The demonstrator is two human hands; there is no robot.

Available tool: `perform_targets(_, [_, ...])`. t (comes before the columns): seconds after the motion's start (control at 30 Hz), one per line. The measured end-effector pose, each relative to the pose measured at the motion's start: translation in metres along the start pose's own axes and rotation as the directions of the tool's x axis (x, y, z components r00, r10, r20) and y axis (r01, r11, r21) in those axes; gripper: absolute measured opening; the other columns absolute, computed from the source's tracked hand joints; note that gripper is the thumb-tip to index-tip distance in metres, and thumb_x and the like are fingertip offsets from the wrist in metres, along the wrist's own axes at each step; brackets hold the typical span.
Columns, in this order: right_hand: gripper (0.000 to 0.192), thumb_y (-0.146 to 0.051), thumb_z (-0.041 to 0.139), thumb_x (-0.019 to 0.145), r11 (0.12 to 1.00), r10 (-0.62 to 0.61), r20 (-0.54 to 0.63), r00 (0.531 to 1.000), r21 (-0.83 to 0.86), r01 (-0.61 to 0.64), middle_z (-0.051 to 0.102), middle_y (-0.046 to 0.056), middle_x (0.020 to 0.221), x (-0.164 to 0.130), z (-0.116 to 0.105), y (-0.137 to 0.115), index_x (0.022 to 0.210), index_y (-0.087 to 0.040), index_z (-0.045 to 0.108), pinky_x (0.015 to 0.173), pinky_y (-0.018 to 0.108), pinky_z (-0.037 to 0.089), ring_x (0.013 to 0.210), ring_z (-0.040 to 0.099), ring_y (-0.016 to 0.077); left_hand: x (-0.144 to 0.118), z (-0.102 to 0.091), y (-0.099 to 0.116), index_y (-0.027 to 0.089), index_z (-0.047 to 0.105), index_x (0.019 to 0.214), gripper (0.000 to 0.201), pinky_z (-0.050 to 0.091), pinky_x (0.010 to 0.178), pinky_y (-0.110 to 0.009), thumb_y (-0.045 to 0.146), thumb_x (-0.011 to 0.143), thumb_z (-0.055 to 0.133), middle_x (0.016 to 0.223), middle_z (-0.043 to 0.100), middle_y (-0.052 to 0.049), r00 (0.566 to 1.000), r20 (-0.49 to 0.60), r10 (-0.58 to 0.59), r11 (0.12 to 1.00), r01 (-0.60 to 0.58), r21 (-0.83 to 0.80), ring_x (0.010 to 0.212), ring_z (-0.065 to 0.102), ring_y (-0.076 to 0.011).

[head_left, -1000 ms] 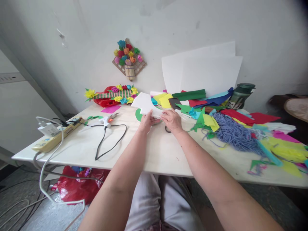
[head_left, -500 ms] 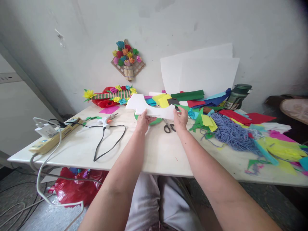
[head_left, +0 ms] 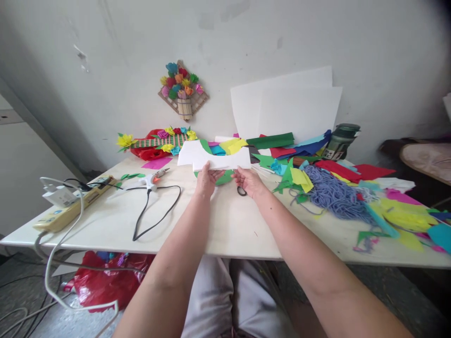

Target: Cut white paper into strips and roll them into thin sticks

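Observation:
A white cardboard piece with a curved cut in its upper edge is held tilted above the table. My left hand grips its lower edge, thumb on the front and fingers behind. My right hand is closed at the lower right part of that edge, its fingertips touching the board. Below and behind the board, a green round piece shows in part. One dark handle loop of the scissors shows under my right hand; the rest is hidden.
A glue gun with a black cord and a power strip lie at left. Blue yarn and coloured paper cover the right side. At the back are a flower-decorated piece, white boards and a green bottle.
My right hand has slid from the board's right end down and left along its lower edge. The board has shifted slightly left, and the scissors are now mostly covered by my right hand.

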State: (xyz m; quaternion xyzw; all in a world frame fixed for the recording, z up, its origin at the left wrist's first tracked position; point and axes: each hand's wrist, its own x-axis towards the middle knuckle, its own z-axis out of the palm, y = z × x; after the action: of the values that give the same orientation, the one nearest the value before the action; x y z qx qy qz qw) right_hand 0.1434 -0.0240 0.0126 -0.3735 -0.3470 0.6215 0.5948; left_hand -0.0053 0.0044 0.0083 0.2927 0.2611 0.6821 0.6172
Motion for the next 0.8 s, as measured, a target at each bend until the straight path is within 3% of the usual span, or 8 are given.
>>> perform_targets(0.33, [0.011, -0.017, 0.062, 0.081, 0.999, -0.023, 0.024, 0.999, 0.023, 0.023, 0.067, 0.003, 0.058, 0.0013, -0.0025, 0.004, 0.071, -0.011, 0.062, 0.037, 0.014, 0.042, 0.04, 0.054, 0.0063, -0.0008, 0.0004, -0.0003, 0.01, 0.055, 0.11, 0.033, 0.056, 0.072, -0.031, 0.029, 0.083, 0.055, 0.077, 0.071, -0.011, 0.998, 0.021, -0.059, 0.997, 0.058, 0.043, 0.082, 0.069, -0.0236])
perform_targets(0.6, [0.019, -0.029, 0.064, 0.081, 0.995, 0.062, 0.057, 0.996, 0.07, -0.066, 0.068, 0.004, 0.059, -0.0012, 0.0042, 0.003, 0.073, -0.013, 0.059, 0.036, 0.015, 0.042, 0.04, 0.053, 0.0068, -0.0049, 0.0042, -0.0025, 0.011, 0.055, 0.105, 0.026, 0.054, 0.076, -0.032, 0.028, 0.085, 0.052, 0.076, 0.071, -0.01, 0.993, 0.077, -0.086, 0.994, 0.081, 0.068, 0.085, 0.068, -0.0231])
perform_targets(0.8, [0.013, -0.021, 0.064, 0.08, 0.991, 0.045, 0.001, 0.999, 0.124, -0.045, 0.066, 0.002, 0.055, 0.0011, 0.0058, 0.0042, 0.072, -0.012, 0.06, 0.036, 0.015, 0.042, 0.039, 0.052, 0.0061, -0.0094, 0.0085, -0.0072, 0.014, 0.056, 0.109, 0.033, 0.054, 0.078, -0.032, 0.03, 0.081, 0.058, 0.08, 0.071, -0.007, 0.992, 0.121, -0.025, 0.994, 0.012, 0.106, 0.079, 0.068, -0.0192])
